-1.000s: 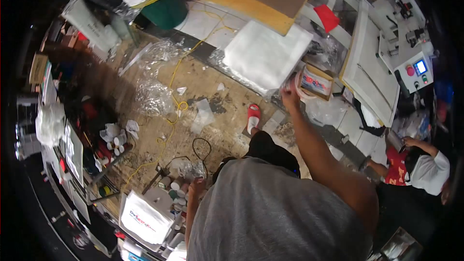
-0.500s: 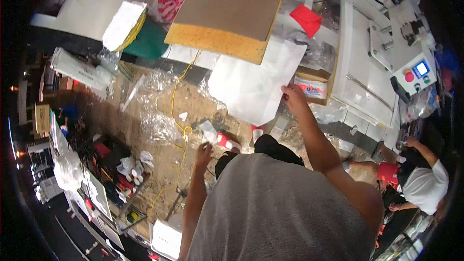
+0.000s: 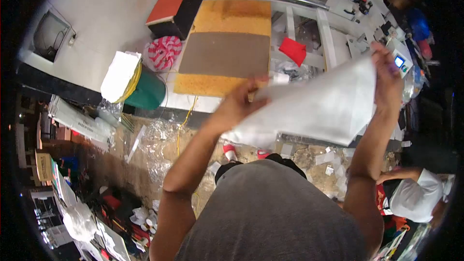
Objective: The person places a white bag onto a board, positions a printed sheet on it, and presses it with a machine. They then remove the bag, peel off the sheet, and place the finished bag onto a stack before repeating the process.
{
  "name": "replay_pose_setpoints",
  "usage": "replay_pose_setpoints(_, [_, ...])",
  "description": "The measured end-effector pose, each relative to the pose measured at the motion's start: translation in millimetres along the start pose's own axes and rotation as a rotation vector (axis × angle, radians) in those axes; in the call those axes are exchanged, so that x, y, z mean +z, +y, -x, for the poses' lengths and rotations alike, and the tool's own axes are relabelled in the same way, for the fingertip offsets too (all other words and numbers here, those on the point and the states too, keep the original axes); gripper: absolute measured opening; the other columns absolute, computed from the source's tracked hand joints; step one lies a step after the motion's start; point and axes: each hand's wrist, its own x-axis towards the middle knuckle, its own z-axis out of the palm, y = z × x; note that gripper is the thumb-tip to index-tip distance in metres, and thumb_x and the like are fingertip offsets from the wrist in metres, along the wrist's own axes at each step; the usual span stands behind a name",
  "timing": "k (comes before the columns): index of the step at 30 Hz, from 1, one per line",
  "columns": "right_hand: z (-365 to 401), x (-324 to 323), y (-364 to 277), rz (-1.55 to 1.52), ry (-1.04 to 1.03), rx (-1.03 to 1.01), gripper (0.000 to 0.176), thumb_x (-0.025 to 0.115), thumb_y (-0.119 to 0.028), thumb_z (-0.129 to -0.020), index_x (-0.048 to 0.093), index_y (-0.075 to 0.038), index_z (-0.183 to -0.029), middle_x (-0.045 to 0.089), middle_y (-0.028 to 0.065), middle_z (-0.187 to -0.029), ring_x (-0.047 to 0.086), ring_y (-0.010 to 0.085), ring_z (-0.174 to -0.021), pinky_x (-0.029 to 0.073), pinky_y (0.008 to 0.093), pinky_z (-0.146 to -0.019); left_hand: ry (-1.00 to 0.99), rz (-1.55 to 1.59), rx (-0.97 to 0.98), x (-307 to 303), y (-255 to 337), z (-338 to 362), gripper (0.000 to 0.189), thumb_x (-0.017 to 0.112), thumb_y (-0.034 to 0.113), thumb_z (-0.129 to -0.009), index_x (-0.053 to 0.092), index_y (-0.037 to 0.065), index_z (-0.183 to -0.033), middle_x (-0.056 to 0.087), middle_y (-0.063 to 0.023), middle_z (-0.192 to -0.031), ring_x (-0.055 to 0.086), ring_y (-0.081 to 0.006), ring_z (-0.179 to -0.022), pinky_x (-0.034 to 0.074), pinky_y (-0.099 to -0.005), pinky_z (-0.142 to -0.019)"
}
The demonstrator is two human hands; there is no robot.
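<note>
A thin white sheet (image 3: 319, 109) is held up in front of me, slanting from upper right to lower left and slightly blurred. My right hand (image 3: 388, 80) is closed on its upper right edge. Near the sheet's left end is my left hand (image 3: 239, 104), thumb and fingers apart and smeared by motion; whether it touches the sheet I cannot make out. Just beyond that hand lies a yellow board with a grey-brown middle band (image 3: 224, 53) on the white bench. A red piece (image 3: 293, 51) rests on the frame beyond the sheet.
A green bin (image 3: 147, 91) with a yellow rim stands left, beside a pink-and-white striped bundle (image 3: 163, 52). A yellow cable (image 3: 185, 118) runs down to the floor, where clear plastic wrap (image 3: 157, 138) lies. A control box with a screen (image 3: 399, 61) is at right. Another person (image 3: 416, 196) is at lower right.
The white sheet has been lifted and swung right by my right hand. My left hand has risen from low beside my body to the sheet's left end. My view has shifted.
</note>
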Motion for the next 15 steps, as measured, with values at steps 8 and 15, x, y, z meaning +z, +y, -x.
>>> replay_pose_setpoints(8, [-62.5, 140.5, -72.1, 0.422, 0.129, -1.083, 0.026, 0.060, -0.008, -0.098, 0.068, -0.006, -0.123, 0.071, 0.0073, -0.108, 0.067, 0.0124, -0.091, 0.054, 0.0251, -0.083, 0.621, -0.802, 0.890, -166.9, 141.3, -50.5, 0.048, 0.064, 0.003, -0.089, 0.057, 0.009, -0.136, 0.063, -0.0121, -0.103, 0.059, -0.0194, -0.090, 0.047, -0.0310, -0.078])
replay_pose_setpoints(15, [-117.2, 243.8, 222.3, 0.963, -0.127, -0.188, 0.017, 0.056, -0.010, -0.086, 0.069, -0.004, -0.094, 0.070, 0.0191, -0.098, 0.065, 0.0384, -0.086, 0.053, 0.0475, -0.077, 0.513, -1.327, -0.014, -274.6, -113.0, -117.5, 0.042, 0.052, 0.023, -0.094, 0.060, 0.016, -0.134, 0.064, -0.0202, -0.106, 0.064, -0.0386, -0.098, 0.055, -0.0484, -0.083])
